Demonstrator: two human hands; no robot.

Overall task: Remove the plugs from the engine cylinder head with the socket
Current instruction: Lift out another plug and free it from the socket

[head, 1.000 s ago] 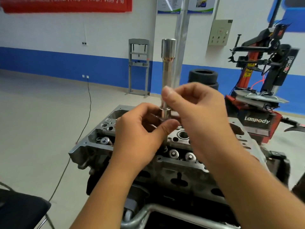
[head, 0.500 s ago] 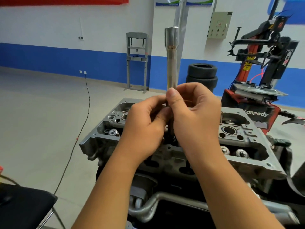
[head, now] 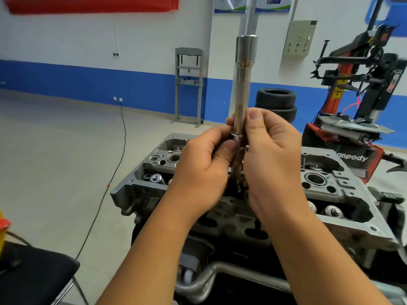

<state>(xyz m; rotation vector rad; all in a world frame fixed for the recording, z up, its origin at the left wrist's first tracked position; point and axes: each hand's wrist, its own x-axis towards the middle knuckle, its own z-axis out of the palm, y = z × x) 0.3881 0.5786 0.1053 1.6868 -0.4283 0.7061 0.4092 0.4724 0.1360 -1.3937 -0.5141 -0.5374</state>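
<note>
Socket [head: 241, 89] upright, pinched between both hands [head: 237, 164]

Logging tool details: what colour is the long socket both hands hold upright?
Shiny silver metal socket, with a brownish reflected tint along its shaft; head view.

Stacked tyres [head: 276, 104] beside tyre changer [head: 361, 102]

**Socket upright over cylinder head**

Long polished steel socket [head: 241, 89] is standing near vertical, wider end up, lower part hidden between fingers. Grey cast cylinder head [head: 343, 194] is lying below it, open face up, valve springs and bores showing.
</note>
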